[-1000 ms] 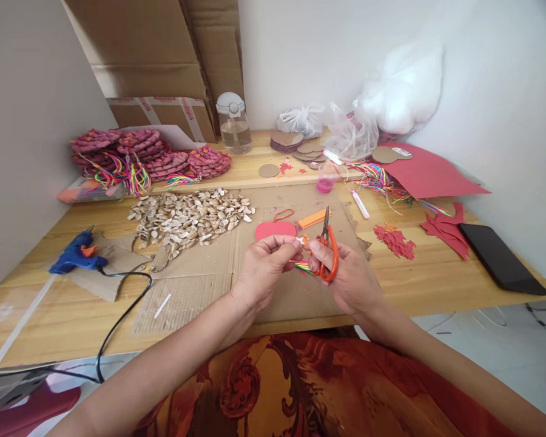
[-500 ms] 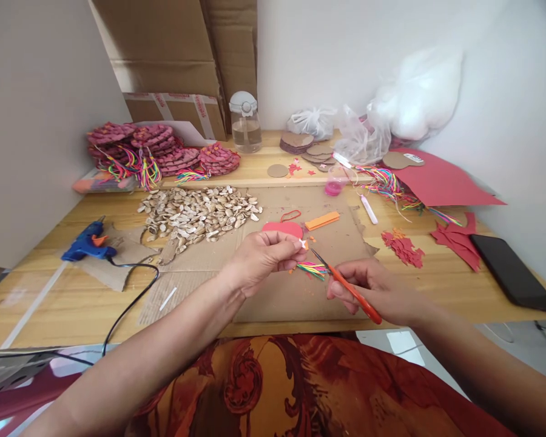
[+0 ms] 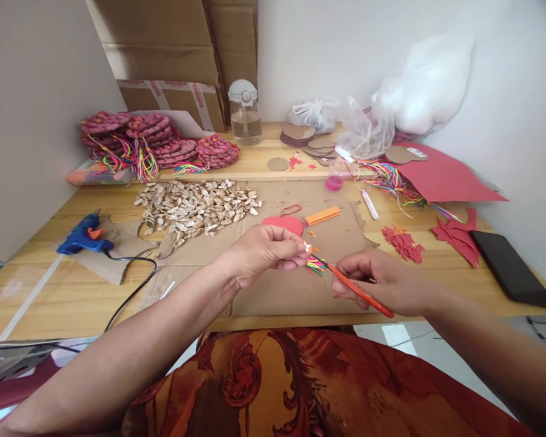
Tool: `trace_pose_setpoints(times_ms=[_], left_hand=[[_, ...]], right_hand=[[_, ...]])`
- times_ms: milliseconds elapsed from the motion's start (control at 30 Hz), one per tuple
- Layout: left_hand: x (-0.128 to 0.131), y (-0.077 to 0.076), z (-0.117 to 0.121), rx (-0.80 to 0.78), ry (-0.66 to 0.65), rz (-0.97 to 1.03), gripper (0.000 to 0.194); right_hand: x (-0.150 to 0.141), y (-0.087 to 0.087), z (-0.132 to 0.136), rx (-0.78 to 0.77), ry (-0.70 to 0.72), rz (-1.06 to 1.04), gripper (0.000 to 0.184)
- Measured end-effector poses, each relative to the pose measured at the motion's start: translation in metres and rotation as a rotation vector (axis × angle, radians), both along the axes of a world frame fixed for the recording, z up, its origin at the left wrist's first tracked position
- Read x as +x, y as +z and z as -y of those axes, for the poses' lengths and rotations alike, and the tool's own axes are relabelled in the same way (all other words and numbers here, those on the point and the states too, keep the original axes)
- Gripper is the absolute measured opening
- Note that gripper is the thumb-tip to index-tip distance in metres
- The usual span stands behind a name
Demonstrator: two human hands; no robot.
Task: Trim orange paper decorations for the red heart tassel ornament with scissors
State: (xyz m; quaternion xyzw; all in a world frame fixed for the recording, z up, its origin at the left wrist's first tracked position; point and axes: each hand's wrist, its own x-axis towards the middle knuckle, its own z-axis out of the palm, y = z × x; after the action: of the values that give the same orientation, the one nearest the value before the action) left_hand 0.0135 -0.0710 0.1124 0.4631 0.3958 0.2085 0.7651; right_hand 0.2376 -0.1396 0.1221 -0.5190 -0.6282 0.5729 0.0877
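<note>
Pinches a small paper star [image 3: 307, 247] in the left hand [image 3: 269, 251], snug between closed fingertips. Grips the orange-handled scissors [image 3: 360, 291] in the curled right hand [image 3: 377, 276], pointing them straight at the star. Holds that star between both hands, up above the flat cardboard [image 3: 277, 297].

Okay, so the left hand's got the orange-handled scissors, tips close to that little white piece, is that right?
Not quite: in the head view, the right hand holds the orange-handled scissors, tips close to the little white piece.
</note>
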Motion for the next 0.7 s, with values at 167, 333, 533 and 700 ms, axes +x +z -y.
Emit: trace_pose_setpoints(times_ms=[167, 333, 533, 700], left_hand=[[-0.0012, 0.0006, -0.0042, 0.02, -0.026, -0.033, 0.013], [-0.0016, -0.0029, -0.008, 0.011, -0.055, -0.011, 0.012], [0.0008, -0.0028, -0.0075, 0.024, -0.027, -0.051, 0.009], [0.0021, 0.0001, -0.007, 0.028, -0.029, -0.064, 0.01]], right_hand=[[0.0, 0.004, -0.0007, 0.037, 0.0, 0.044, 0.032], [-0.0012, 0.0055, -0.002, 0.035, -0.013, 0.065, 0.031], [-0.0011, 0.0039, -0.0021, 0.038, -0.035, 0.081, 0.029], [-0.0011, 0.0047, -0.0012, 0.025, -0.046, 0.067, 0.028]])
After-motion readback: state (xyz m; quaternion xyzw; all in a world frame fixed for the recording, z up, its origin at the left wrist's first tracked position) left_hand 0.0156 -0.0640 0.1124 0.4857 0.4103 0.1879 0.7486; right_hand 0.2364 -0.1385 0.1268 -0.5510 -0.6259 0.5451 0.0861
